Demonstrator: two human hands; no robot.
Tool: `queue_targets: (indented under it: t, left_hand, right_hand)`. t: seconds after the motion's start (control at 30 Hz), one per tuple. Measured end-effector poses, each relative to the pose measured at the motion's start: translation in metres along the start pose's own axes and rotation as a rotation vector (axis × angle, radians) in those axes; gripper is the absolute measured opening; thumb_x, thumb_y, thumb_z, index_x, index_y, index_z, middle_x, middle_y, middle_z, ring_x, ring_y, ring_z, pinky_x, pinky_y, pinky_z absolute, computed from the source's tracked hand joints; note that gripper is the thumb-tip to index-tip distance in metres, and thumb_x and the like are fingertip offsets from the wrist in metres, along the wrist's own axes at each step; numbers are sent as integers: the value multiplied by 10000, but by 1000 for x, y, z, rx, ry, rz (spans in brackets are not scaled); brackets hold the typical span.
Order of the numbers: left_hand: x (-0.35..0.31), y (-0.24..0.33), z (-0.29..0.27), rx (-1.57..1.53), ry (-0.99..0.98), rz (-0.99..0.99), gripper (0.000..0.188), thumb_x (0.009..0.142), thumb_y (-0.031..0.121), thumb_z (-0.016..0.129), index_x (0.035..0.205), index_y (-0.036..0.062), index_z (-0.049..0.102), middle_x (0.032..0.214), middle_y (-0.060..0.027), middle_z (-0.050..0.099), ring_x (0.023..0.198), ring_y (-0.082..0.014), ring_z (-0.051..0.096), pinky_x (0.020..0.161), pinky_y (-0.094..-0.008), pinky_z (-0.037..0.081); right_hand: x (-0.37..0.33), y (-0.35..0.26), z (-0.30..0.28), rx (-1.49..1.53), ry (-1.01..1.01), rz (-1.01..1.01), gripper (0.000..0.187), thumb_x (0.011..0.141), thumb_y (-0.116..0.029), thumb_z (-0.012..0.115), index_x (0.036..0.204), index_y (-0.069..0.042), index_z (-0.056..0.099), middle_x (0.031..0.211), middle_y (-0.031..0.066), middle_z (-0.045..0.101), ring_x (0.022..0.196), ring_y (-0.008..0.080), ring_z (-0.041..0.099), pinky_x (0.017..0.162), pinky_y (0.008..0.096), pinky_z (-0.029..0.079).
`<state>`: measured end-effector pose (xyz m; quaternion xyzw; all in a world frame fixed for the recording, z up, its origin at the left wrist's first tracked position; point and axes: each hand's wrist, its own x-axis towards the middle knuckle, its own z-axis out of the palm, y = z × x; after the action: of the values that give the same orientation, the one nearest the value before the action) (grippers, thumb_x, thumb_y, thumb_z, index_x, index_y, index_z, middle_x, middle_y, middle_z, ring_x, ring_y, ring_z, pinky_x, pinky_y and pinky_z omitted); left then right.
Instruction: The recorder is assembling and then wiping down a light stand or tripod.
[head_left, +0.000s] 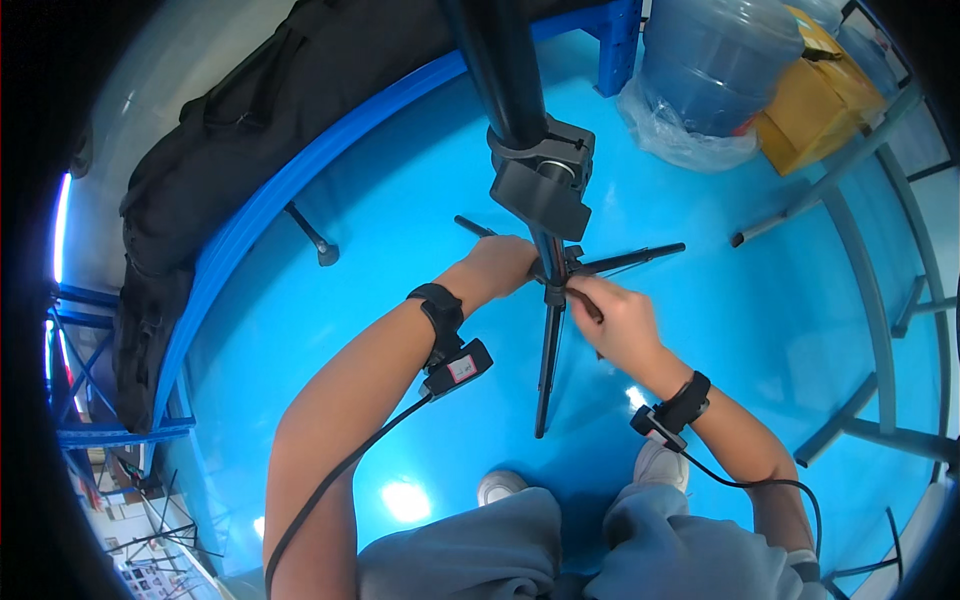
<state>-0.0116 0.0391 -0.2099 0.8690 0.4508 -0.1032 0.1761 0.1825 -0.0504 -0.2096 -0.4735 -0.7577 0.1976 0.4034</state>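
Observation:
A black tripod stand [549, 255] is upright on the blue floor in front of me, its legs spread out. A collar clamp [545, 175] with a knob sits higher on its thick pole. Against the left side of the lower column, my left hand [503, 266] is closed, its fingertips hidden behind the stand. On the column's right side is my right hand [622, 325], closed with thumb and fingers pinched beside the leg joint. A slim dark brown piece [586, 305] shows in its fingers; its kind is unclear.
A blue metal rack [262, 207] curves along the left with a black fabric bag [225, 140] on it. Far right are a large blue water bottle [712, 65] in plastic wrap, a yellow carton [815, 105] and a grey metal frame [865, 260]. Both wrists wear strapped, cabled devices.

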Motion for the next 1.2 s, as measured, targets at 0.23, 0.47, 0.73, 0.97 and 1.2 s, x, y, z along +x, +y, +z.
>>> queue_targets:
  t: [0.23,0.47,0.73,0.97,1.2]
  left_hand:
    - [-2,0,0,-24,94,38,144,859,197,567,897,80,642,802,-125,653,799,-331,628,686,-440,492]
    - [-2,3,-2,0,-57,-73,179,893,267,543,951,110,605,913,-125,623,869,-314,610,729,-418,488]
    - [-1,4,-1,-44,68,2,149,858,212,574,950,109,629,796,-115,653,799,-309,635,680,-419,497]
    - [-4,-2,13,-62,193,106,135,847,210,597,895,85,583,835,-91,627,846,-305,616,703,-428,486]
    - [-8,7,2,-75,153,40,134,855,210,588,905,86,578,827,-89,619,839,-308,608,708,-438,482]
  right_hand:
    - [5,-4,-4,59,17,32,152,783,-89,659,932,-64,648,813,97,661,579,251,620,500,327,491]
    - [-5,-11,2,16,-9,-65,160,766,-87,669,923,-79,639,769,64,640,578,204,617,470,304,475]
    - [0,-24,23,-261,-6,-259,203,783,-123,671,981,-109,627,675,39,546,547,191,582,455,305,463]
    - [-12,-23,3,-164,-22,11,166,831,-162,618,989,-116,642,642,83,614,529,248,611,455,331,475]
    - [-49,16,-30,-85,-46,412,139,842,-190,615,937,-94,651,696,134,644,583,303,631,506,358,485]
